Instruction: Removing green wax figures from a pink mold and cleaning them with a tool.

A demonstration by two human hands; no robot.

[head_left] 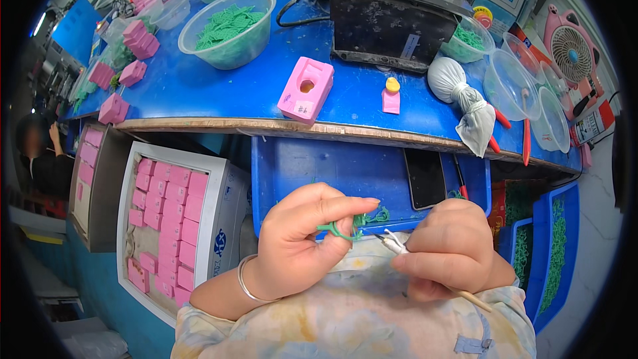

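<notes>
My left hand (299, 236) pinches a small green branching piece (363, 222), perhaps wax, between thumb and fingertips. Closed round a thin-tipped tool, my right hand (448, 246) keeps its dark point close beside the green piece; whether they touch I cannot tell. White wrapping (395, 244) covers the tool near its tip, and its wooden handle (474, 300) sticks out below my palm. Both hands are over my lap, at the near edge of a blue tray (319, 166). In that tray are a dark phone (425, 179) and a red-and-black slim tool (460, 176).
On the blue table are a hollowed pink mould block (307, 90), a bowl of green pieces (226, 30), a black machine (385, 20) and a tied white cloth pouch (458, 86). Pink blocks fill a box (222, 206) at left; blue bins (555, 252) stand right.
</notes>
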